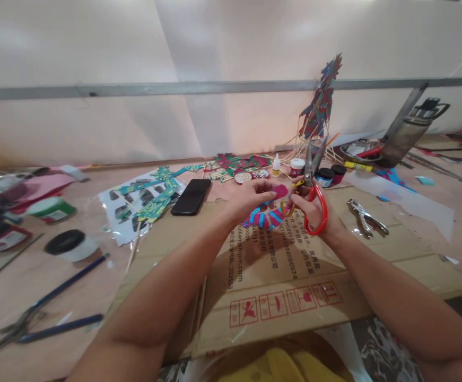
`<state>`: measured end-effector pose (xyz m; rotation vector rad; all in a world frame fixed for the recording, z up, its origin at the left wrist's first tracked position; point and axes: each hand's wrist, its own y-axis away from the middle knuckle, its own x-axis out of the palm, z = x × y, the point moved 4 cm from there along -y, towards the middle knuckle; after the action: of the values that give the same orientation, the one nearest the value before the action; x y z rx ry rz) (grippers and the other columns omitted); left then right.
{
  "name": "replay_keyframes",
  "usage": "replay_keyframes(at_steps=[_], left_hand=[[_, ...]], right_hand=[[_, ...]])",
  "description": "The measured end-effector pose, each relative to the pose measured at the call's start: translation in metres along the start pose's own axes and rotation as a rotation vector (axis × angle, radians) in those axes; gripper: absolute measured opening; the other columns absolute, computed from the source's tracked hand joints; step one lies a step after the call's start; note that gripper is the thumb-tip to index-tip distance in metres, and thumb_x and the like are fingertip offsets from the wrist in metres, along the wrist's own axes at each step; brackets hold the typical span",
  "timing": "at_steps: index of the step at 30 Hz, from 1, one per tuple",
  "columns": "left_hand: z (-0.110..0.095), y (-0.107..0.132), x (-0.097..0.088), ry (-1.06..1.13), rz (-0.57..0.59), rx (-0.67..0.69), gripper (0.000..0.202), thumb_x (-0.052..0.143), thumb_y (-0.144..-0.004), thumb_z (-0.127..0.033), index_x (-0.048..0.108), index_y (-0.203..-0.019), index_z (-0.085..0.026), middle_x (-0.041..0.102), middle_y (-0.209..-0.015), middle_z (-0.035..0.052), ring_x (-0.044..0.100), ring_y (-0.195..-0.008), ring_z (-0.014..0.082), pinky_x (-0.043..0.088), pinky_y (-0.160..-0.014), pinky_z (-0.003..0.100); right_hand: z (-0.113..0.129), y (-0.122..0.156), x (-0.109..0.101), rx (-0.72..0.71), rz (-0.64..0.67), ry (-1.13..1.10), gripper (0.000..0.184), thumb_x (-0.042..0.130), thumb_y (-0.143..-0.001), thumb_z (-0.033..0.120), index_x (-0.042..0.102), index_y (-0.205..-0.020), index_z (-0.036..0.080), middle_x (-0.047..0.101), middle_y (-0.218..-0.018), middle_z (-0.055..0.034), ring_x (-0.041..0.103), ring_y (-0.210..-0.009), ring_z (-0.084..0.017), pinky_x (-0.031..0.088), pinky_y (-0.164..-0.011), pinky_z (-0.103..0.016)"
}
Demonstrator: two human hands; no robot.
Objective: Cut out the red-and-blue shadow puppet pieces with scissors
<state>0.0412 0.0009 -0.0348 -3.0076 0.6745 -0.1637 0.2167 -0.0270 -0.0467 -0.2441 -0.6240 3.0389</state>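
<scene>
Above the cardboard, my left hand [254, 197] pinches a small magenta piece [280, 191] with a rounded end. My right hand [309, 208] is closed on red-handled scissors [317, 217], whose blades point up and away from me. A yellow loop and another yellow part show by the right fingers; whether they belong to the scissors I cannot tell. Just below the left hand is a blue-and-pink striped curved piece [268, 218], partly hidden by the fingers; whether it is held or lying on the cardboard is unclear. Both hands are close together.
Flattened cardboard [278, 329] lies under my arms. Around it are a black phone [191, 197], silver pliers-like tool [366, 217], long blue-handled pliers [55, 297], paint jars [71, 245], a small glue bottle [276, 165], a tilted drink bottle [408, 135] and a standing painted stick structure [320, 101].
</scene>
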Motion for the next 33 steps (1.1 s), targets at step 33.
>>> replay_keyframes(at_steps=[33], left_hand=[[-0.015,0.000,-0.028,-0.023,-0.111,-0.022,0.011,0.077,-0.071,-0.017,0.073,-0.081,-0.019,0.065,-0.070,0.0009,0.054,-0.055,0.0094,0.040,-0.054,0.023]], right_hand=[[0.040,0.003,0.003,-0.043,0.323,0.425,0.027,0.062,-0.090,0.052,0.070,-0.087,0.026,0.071,-0.088,-0.0072,0.065,-0.088,-0.027,0.054,-0.086,-0.043]])
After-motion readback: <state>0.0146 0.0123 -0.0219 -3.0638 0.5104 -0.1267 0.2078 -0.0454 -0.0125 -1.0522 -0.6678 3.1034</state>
